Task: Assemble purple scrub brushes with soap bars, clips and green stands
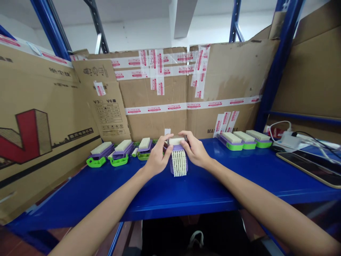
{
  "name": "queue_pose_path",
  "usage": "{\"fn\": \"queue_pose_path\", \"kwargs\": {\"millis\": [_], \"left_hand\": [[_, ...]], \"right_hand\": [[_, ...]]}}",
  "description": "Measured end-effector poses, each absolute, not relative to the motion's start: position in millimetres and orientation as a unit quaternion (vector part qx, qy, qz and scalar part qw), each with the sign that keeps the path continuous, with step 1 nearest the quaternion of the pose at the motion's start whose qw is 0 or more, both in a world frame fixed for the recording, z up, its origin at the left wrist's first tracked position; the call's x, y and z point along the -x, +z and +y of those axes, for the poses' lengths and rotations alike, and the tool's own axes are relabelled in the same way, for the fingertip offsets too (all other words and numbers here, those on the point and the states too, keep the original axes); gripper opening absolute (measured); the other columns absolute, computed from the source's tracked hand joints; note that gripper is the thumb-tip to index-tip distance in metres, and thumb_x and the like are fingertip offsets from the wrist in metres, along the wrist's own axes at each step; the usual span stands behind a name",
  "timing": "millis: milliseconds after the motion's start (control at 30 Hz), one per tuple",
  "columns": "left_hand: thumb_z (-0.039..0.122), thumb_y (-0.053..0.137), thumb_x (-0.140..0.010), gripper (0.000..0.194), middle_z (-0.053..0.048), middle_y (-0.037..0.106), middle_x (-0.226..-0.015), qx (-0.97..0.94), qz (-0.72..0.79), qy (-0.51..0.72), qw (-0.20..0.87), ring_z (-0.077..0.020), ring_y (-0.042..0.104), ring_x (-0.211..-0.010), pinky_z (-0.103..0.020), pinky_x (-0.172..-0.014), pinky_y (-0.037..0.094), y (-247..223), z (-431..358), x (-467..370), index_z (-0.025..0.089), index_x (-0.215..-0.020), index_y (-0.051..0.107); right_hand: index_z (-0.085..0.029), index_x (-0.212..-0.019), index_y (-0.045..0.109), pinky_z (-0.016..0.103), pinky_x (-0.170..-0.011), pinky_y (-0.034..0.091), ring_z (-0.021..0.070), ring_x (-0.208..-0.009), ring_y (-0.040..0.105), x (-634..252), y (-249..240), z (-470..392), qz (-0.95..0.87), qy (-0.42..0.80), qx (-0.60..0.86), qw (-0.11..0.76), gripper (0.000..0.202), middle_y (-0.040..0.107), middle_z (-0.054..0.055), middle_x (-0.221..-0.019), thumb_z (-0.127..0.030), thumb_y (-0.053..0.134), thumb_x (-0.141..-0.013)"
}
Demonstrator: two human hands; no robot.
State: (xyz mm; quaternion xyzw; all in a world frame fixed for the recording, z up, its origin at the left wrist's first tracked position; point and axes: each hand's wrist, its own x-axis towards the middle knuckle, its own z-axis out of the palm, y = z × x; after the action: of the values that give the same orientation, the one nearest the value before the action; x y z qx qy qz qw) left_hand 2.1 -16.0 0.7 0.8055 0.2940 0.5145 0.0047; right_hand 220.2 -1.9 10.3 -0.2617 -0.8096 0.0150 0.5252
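In front of me, over the blue shelf, is a purple brush (179, 163) with rows of cream bristles facing up. My left hand (159, 153) is closed at the brush's far end, its thumb pressing beside a cream block (175, 141). From the other side my right hand (195, 148) closes on the same end, thumb and fingers around the block's edge. Whether the block is part of the brush I cannot tell; the fingers partly hide it. Left of my hands stand several purple brushes, the closest one (144, 143) with a green part below it.
On the blue shelf (149, 202), three finished-looking purple and green brushes (245, 139) sit at right. Beyond them lie a phone-like dark slab (309, 167), a white charger (289, 137) and cables. Taped cardboard (160, 124) walls the back; a cardboard box (61, 92) stands left.
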Motion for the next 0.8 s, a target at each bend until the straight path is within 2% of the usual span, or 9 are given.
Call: {"fn": "queue_pose_path", "kwargs": {"millis": [267,500,700,800], "left_hand": [[0.041,0.047,-0.114,0.039,-0.012,0.064,-0.142,-0.806,0.290,0.515,-0.009,-0.0245,0.069,-0.117,-0.043,-0.099,0.058,0.6,-16.1,-2.0,0.026,-0.150,0.049],[0.041,0.047,-0.114,0.040,-0.013,0.065,-0.141,-0.807,0.301,0.507,-0.023,-0.0250,0.069,-0.114,-0.041,-0.092,0.058,1.6,-16.3,-1.0,0.026,-0.150,0.049],[0.039,0.047,-0.114,0.038,-0.012,0.065,-0.139,-0.806,0.295,0.511,-0.032,-0.0249,0.068,-0.116,-0.043,-0.098,0.058,1.5,-17.2,-2.1,0.025,-0.149,0.050],[0.039,0.048,-0.113,0.038,-0.012,0.065,-0.140,-0.804,0.294,0.517,-0.025,-0.0245,0.068,-0.117,-0.041,-0.095,0.059,1.9,-17.7,-3.0,0.025,-0.149,0.051]], "right_hand": [[-0.025,-0.133,0.054,0.039,-0.086,0.058,0.0242,-0.096,0.073,-220.5,11.9,-2.7,-0.812,0.017,0.263,0.521,0.031,0.074,0.010,-0.121,-0.046,0.042,-0.114],[-0.026,-0.140,0.050,0.039,-0.083,0.058,0.0232,-0.090,0.071,-221.2,9.0,-0.9,-0.807,0.022,0.265,0.527,0.034,0.072,0.010,-0.121,-0.046,0.044,-0.114],[-0.026,-0.141,0.049,0.040,-0.084,0.058,0.0233,-0.090,0.071,-220.8,9.4,-0.7,-0.807,0.027,0.269,0.525,0.035,0.072,0.010,-0.123,-0.046,0.045,-0.113],[-0.025,-0.140,0.049,0.039,-0.083,0.057,0.0233,-0.089,0.071,-221.0,9.2,0.4,-0.806,0.026,0.274,0.524,0.036,0.073,0.010,-0.119,-0.048,0.045,-0.113]]}}
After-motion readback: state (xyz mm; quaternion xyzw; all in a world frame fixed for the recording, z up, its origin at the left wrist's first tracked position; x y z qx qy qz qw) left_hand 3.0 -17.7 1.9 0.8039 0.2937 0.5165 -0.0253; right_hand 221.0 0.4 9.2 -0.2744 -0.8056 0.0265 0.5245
